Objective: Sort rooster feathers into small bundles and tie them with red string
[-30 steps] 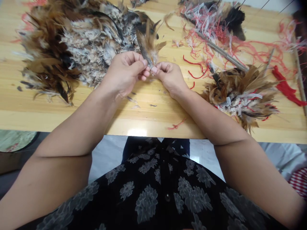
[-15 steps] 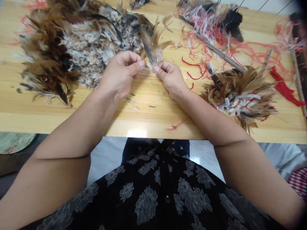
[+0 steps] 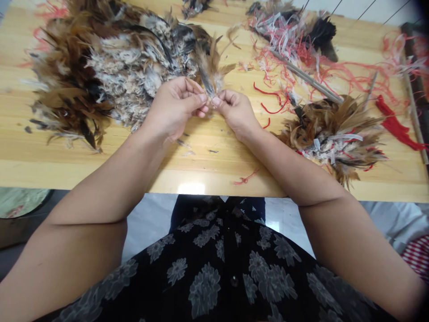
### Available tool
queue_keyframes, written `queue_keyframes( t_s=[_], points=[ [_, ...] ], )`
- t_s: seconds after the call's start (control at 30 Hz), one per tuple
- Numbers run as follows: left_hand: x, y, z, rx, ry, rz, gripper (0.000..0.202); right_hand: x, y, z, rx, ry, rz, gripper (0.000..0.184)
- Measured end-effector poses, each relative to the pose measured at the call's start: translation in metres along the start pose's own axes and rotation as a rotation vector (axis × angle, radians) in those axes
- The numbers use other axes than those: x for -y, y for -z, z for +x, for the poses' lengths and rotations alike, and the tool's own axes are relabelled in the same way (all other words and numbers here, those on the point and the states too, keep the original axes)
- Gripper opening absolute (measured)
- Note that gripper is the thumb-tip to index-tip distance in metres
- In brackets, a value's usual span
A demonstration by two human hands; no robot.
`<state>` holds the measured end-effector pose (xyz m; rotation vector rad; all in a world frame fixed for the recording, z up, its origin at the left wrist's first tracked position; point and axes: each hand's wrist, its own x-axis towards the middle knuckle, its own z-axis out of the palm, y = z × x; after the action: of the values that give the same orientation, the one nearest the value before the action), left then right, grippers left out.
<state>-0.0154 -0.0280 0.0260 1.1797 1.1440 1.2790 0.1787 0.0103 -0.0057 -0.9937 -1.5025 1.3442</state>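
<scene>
The right hand (image 3: 236, 112) pinches the quill ends of a small feather bunch (image 3: 210, 76) between thumb and forefinger, clamped on it; the bunch points up and away from the person, its brown and grey vanes fanning out above the fingertips. The left hand (image 3: 177, 103) is just left of the bunch's base, thumb and forefinger drawn together with their tips close to the quills. Whether anything is clamped between them cannot be told.

Left of the bunch, and near its vanes, spreads a large feather mass (image 3: 124, 67), pale and fluffy in the middle, with long brown and black feathers around the left side. Beyond the bunch, toward the far edge, is a dark feather clump (image 3: 194, 6).

To the right of the bunch, just past the right hand, lie red threads (image 3: 268, 90). Farther right is a brown feather cluster (image 3: 335, 123) crossed by a white strip (image 3: 346, 137), and a red ribbon (image 3: 395, 125) rests past it. Grey sticks (image 3: 310, 81) slant to the right of the bunch, leading up to a tangle of pink and white strands (image 3: 284, 38) beside black feathers (image 3: 323, 33).

Nearer the person than the bunch, a pink thread scrap (image 3: 246, 178) lies on the wooden table (image 3: 211, 172).
</scene>
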Motion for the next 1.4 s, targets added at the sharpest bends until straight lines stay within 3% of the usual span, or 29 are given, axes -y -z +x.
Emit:
queue_keyframes(
  t_s=[0.43, 0.8, 0.93, 1.17, 1.4],
  points=[
    [0.003, 0.005, 0.005, -0.064, -0.015, 0.117, 0.052, -0.007, 0.001, 0.004, 0.002, 0.007, -0.032, 0.068],
    [0.03, 0.018, 0.018, 0.072, -0.131, 0.114, 0.043, -0.02, 0.004, 0.01, 0.071, 0.038, -0.083, 0.065],
    [0.036, 0.016, 0.023, 0.098, -0.162, 0.095, 0.05, -0.019, 0.004, 0.009, 0.091, 0.038, -0.128, 0.066],
    [0.022, 0.008, 0.015, 0.043, -0.019, 0.081, 0.052, 0.004, 0.004, -0.002, 0.086, 0.029, -0.106, 0.059],
    [0.016, 0.008, 0.013, 0.097, -0.032, -0.05, 0.06, 0.005, 0.002, -0.002, 0.118, 0.017, -0.105, 0.055]
  ],
)
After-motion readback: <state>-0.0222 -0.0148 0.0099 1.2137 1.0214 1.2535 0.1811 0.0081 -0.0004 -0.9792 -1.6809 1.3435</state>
